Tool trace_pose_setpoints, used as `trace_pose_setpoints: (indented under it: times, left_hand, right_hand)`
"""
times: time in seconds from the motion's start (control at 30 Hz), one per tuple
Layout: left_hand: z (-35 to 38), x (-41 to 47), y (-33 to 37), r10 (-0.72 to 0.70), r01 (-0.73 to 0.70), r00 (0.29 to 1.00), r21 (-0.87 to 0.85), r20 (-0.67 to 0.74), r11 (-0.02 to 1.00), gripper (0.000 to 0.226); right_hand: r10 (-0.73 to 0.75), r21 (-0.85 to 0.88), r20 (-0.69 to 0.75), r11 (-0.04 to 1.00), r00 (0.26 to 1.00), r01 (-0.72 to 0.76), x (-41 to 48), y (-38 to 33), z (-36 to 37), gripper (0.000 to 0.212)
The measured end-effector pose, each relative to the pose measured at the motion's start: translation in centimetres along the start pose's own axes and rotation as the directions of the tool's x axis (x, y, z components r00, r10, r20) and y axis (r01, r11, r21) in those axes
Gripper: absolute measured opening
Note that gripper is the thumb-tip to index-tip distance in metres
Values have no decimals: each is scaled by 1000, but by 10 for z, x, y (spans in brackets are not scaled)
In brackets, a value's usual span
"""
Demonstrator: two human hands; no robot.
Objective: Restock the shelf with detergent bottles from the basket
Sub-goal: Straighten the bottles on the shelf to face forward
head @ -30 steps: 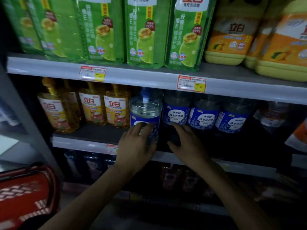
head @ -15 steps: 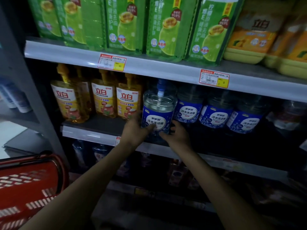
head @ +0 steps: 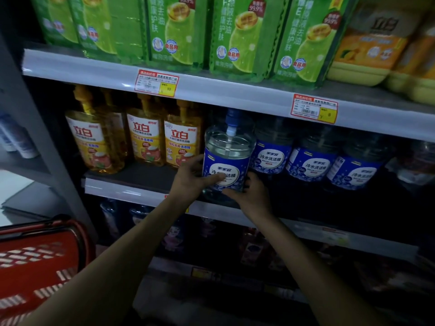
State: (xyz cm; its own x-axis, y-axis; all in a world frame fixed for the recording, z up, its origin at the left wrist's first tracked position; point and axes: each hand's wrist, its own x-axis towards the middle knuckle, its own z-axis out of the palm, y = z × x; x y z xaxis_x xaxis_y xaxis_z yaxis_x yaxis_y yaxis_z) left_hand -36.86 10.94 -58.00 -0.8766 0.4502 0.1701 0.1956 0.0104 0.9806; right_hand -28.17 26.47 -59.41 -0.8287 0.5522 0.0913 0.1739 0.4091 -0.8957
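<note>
While upright, bottle (head: 227,158) in left hand (head: 188,182)

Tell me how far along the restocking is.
Done: three blue-label bottles stand in a row on the middle shelf. In hand: the left hand and right hand grip another bottle at the front edge, beside that row. Left: unclear; the basket shows only its outside.

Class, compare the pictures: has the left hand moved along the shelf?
Yes. The left hand, gripping the bottle, has shifted left: its wrist now covers the red tag on the shelf edge, which earlier lay clear beside it.
</note>
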Motion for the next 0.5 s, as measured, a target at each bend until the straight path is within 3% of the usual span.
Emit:
trace_pose_setpoints:
  times: [0.13,0.37,0.5]
  left_hand:
    - [2,-2,1,9,-8,1000,9,-7,1000,71]
    - [4,-2,1,13,-13,1000,46,1,999,61]
    - [3,-9,6,-8,9,1000,168,-3,986,64]
  right_hand:
    - [2,-2,0,1000,1000,-2,2,2,-1,73]
    - [-1,-7,-2,1000,1000,1,-1,-3,-1,73]
    - [-18,-41,5,999,1000,18,-12,-10,-7,67]
